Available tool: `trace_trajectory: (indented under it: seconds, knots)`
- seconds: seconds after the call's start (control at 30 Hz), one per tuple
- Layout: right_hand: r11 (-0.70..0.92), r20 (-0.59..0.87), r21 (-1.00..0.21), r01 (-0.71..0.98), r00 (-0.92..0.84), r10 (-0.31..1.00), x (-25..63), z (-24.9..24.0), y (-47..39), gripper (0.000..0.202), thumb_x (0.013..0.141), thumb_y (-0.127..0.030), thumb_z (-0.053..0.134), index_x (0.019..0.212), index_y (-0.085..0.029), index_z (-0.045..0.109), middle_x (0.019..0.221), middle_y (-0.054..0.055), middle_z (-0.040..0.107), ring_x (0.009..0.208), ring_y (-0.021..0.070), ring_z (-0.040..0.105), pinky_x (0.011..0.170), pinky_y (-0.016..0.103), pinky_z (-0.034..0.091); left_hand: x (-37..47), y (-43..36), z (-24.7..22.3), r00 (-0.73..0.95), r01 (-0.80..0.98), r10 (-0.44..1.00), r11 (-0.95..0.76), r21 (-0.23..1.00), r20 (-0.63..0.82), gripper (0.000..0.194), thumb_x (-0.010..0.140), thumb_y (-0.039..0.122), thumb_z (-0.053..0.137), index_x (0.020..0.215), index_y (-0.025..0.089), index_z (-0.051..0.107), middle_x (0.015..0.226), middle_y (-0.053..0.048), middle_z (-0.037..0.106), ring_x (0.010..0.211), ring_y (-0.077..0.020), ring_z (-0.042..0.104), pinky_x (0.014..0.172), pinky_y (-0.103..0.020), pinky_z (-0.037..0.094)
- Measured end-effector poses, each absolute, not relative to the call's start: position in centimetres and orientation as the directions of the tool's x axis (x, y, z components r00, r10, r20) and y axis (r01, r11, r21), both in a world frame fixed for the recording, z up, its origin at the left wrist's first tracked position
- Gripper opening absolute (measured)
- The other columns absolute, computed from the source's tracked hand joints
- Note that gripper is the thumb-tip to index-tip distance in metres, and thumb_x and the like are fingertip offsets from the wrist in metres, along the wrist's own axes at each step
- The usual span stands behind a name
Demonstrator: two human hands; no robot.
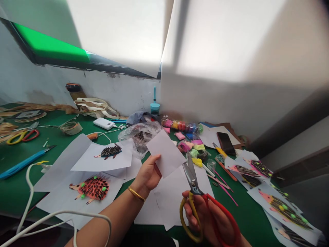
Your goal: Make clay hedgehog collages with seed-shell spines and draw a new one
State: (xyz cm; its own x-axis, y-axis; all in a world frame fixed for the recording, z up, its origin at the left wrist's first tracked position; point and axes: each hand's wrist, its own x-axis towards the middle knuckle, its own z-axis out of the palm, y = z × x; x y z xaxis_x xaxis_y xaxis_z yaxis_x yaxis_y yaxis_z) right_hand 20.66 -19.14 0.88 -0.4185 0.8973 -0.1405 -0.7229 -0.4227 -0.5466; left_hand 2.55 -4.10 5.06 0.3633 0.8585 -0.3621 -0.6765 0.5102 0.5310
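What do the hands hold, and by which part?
The left hand holds white paper by its lower left edge; the right hand holds scissors by their handles.

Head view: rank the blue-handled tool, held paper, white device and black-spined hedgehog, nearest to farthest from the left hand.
1. Held paper: in the left hand.
2. Black-spined hedgehog: just left.
3. White device: left, farther back.
4. Blue-handled tool: far left.

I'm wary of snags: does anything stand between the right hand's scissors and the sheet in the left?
Nothing visible does: the tips of the open scissors in the right hand are by a corner of the sheet in the left hand.
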Motion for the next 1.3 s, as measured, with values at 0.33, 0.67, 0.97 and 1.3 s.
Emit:
trace_trajectory:
  seconds: [0.33, 0.67, 0.97, 1.3]
  knots:
    - [-0.411, -0.109, -0.523, -0.746, -0.420, 0.901, 19.3, 0.9, -18.6, 0.055, 0.085, -0.054, 0.060, 0.124, -0.015, 0.060, 0.093, 0.009, 0.061, 0.072, 0.0134, 0.053, 0.066, 0.024, 0.039, 3.6, -4.7, 4.6, 0.290, -0.748, 0.889, 0.442, 0.496, -0.355, 0.040, 0.082, 0.031, 0.064, 0.120, 0.020, 0.059, 0.108, -0.010, 0.072, 0.098, -0.0275, 0.069, 0.089, -0.046, 0.055]
    - [-0.415, -0.109, -0.511, -0.753, -0.422, 0.900, 18.8, 0.9, -18.7, 0.055, 0.082, -0.056, 0.062, 0.121, -0.017, 0.063, 0.093, 0.009, 0.060, 0.071, 0.0141, 0.053, 0.064, 0.024, 0.038, 4.1, -4.5, 3.9, -0.061, -0.677, 0.988, 0.065, 0.733, -0.144, 0.037, 0.082, 0.038, 0.068, 0.114, 0.025, 0.055, 0.107, -0.005, 0.070, 0.093, -0.0209, 0.068, 0.088, -0.037, 0.055]
    - [-0.454, -0.104, -0.497, -0.740, -0.469, 0.877, 18.7, 1.6, -18.6, 0.060, 0.076, -0.058, 0.066, 0.121, -0.017, 0.064, 0.093, 0.010, 0.060, 0.072, 0.0152, 0.054, 0.065, 0.026, 0.038, 3.3, -3.5, 2.7, -0.073, -0.533, 0.993, -0.113, 0.839, 0.088, 0.041, 0.085, 0.042, 0.064, 0.120, 0.023, 0.053, 0.112, -0.007, 0.068, 0.093, -0.0198, 0.067, 0.085, -0.032, 0.055]
    - [-0.401, -0.072, -0.534, -0.744, -0.432, 0.899, 19.0, 1.4, -18.5, 0.071, 0.073, -0.066, 0.062, 0.122, -0.015, 0.062, 0.087, 0.006, 0.052, 0.062, 0.0118, 0.035, 0.056, 0.026, 0.029, 3.2, -3.3, 2.4, -0.065, -0.531, 0.993, -0.120, 0.839, 0.101, 0.044, 0.084, 0.042, 0.065, 0.121, 0.022, 0.053, 0.114, -0.008, 0.067, 0.093, -0.0196, 0.067, 0.081, -0.030, 0.055]
